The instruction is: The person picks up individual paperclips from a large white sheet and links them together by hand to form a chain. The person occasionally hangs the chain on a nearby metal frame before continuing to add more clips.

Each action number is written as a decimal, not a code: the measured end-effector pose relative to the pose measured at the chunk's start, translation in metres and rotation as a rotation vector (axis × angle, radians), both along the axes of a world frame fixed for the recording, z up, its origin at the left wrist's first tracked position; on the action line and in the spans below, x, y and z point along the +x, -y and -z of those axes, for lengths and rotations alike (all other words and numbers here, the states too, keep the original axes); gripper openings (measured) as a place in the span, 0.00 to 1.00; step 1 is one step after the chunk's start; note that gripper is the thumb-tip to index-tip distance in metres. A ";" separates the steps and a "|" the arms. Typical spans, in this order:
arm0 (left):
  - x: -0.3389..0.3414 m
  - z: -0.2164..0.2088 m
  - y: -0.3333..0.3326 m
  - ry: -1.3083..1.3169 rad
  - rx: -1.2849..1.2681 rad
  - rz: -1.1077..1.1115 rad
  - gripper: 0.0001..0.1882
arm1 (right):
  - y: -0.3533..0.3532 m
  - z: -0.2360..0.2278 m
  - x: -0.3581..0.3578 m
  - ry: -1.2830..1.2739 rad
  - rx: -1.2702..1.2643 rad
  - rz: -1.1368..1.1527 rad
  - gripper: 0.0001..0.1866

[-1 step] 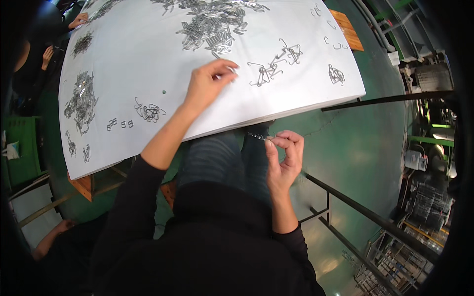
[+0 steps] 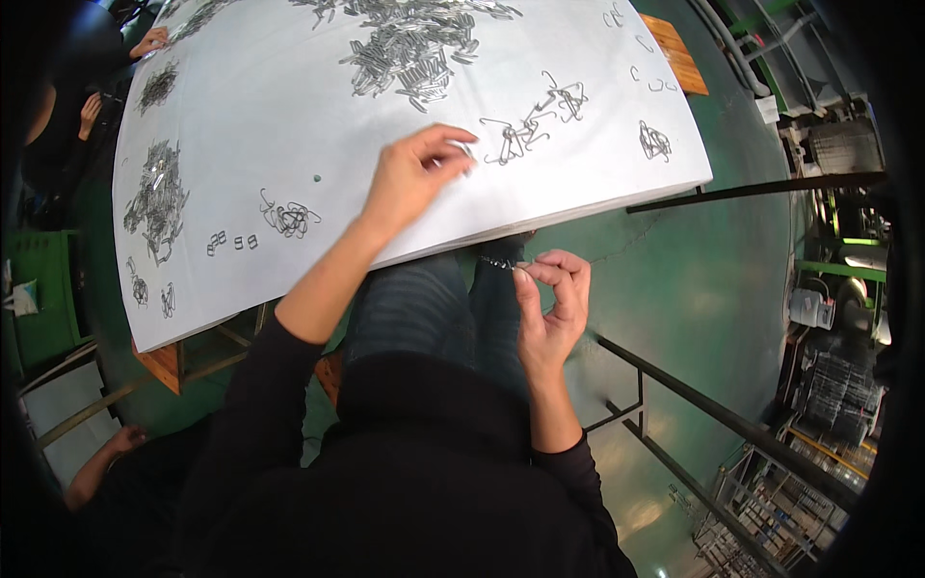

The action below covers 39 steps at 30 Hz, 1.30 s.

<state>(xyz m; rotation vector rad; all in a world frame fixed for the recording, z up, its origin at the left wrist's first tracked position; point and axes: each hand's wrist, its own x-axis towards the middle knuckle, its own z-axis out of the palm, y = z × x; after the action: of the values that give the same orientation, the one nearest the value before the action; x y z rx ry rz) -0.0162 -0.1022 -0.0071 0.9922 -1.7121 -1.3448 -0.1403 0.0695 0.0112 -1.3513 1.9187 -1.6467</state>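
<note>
Over the white table top, my left hand point(image 2: 409, 178) pinches a small shiny metal piece point(image 2: 466, 150) between thumb and fingertips; its exact shape is blurred. Just right of those fingers lies a tangle of bent wire hooks point(image 2: 518, 138), not touched by them. My right hand point(image 2: 554, 303) is raised off the table's near edge, above my legs. Thumb and forefinger there grip the end of a short dark wire chain point(image 2: 496, 262), which points leftward. Beyond my left hand spreads a large pile of narrow metal links point(image 2: 414, 58).
More small heaps lie on the table point(image 2: 289, 116): wire hooks point(image 2: 289, 220) at left, thin metal pieces point(image 2: 159, 202) farther left, another hook cluster point(image 2: 654, 142) at right. Another person's hand point(image 2: 149, 41) rests at the far left edge. A dark metal frame point(image 2: 713, 424) stands at right.
My left hand has shifted a little to the right, toward the wire hooks, still pinching the small metal piece. The right hand stays nearly in place with the chain.
</note>
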 end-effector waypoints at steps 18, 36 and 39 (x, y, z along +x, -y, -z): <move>-0.009 -0.053 -0.075 -0.008 -0.060 0.109 0.05 | 0.011 0.002 -0.026 -0.076 0.090 -0.158 0.06; -0.012 -0.041 -0.091 -0.014 -0.216 0.076 0.06 | 0.135 0.028 -0.119 -0.608 0.549 -0.439 0.08; -0.010 -0.042 -0.092 0.013 -0.195 0.090 0.07 | 0.097 0.014 -0.102 -0.099 0.451 -0.388 0.06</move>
<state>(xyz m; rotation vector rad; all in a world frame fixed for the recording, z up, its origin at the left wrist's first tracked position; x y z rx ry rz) -0.0258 -0.0098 0.0349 0.8244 -1.8770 -1.2016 -0.2420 -0.0271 -0.0028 -1.5051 1.7873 -0.9166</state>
